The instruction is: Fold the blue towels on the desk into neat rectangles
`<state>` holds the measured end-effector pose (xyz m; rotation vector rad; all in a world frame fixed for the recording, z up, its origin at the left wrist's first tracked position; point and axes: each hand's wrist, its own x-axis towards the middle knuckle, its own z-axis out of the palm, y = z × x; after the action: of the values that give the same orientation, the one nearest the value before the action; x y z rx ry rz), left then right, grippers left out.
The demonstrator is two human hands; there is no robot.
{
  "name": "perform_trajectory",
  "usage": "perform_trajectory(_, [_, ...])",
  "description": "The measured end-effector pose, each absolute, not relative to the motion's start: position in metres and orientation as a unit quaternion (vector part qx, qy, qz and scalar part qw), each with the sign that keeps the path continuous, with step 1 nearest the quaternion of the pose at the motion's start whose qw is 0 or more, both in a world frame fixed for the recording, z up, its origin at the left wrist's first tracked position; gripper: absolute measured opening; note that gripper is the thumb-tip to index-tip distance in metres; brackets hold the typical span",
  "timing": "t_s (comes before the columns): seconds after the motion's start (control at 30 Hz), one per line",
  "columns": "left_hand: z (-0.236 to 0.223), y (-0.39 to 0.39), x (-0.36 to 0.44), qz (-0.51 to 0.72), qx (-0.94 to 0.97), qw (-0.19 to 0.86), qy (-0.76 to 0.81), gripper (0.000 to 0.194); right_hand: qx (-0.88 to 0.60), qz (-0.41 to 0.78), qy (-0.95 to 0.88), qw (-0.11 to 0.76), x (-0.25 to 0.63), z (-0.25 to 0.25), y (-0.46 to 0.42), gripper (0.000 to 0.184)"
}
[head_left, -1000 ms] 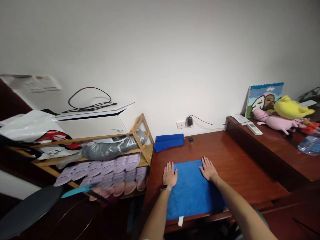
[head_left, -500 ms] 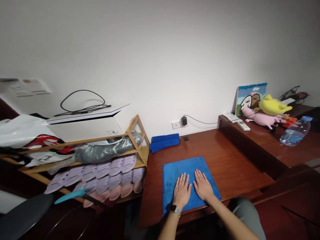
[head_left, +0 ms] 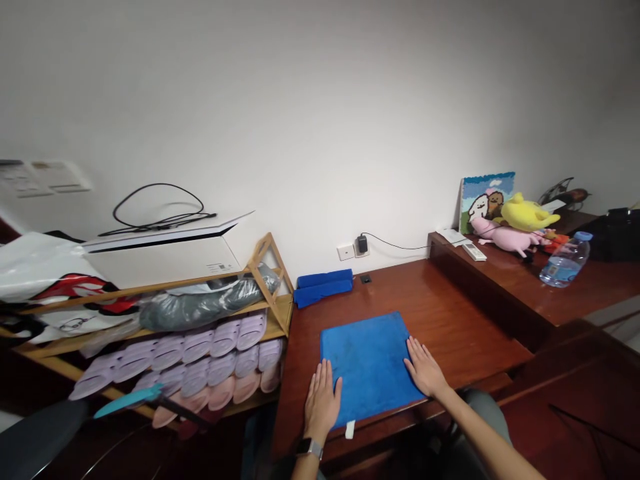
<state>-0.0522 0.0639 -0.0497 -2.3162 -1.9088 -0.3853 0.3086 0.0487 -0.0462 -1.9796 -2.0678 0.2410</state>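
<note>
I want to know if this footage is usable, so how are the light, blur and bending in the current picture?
Head view: bright mid-wall, dim corners; dark under the desk; soft glare on the plastic-wrapped bundle; wall notices too blurred to read.

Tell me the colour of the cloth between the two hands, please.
The cloth is blue, seen in the head view.

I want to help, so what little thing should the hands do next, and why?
Maybe the left hand could pinch the left edge of the blue cloth and start lifting it for a fold. The cloth lies spread out flat, that hand is already at that edge, and the right hand is at the opposite edge, where it could steady it.
</note>
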Motion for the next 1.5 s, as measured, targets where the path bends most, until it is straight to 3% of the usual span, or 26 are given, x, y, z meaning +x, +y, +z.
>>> perform_trajectory(0.33, [-0.023, 0.056, -0.009, -0.162, -0.810, 0.077, -0.558, 0.059, -0.626, 0.044, -0.761, 0.168, 0.261, -0.033, 0.033, 0.074])
perform_trajectory(0.47, [-0.019, 0.054, 0.060, -0.166, -0.853, 0.028, -0.494, 0.058, -0.623, 0.079, -0.765, 0.141, 0.251, -0.033, 0.028, 0.075])
perform_trajectory(0.63, [-0.026, 0.056, 0.115, -0.141, -0.868, -0.045, -0.474, 0.058, -0.608, 0.085, -0.779, 0.126, 0.257, -0.035, 0.031, 0.062])
perform_trajectory(1.03, [-0.045, 0.054, -0.024, -0.130, -0.779, 0.043, -0.612, 0.068, -0.627, 0.095, -0.761, 0.137, 0.256, -0.033, 0.030, 0.075])
perform_trajectory(1.27, [-0.041, 0.050, -0.023, -0.116, -0.773, 0.046, -0.621, 0.070, -0.639, 0.140, -0.746, 0.129, 0.257, -0.029, 0.039, 0.080])
perform_trajectory(1.5, [-0.041, 0.049, -0.024, -0.110, -0.773, 0.060, -0.622, 0.069, -0.673, 0.129, -0.719, 0.113, 0.267, 0.012, 0.119, 0.075])
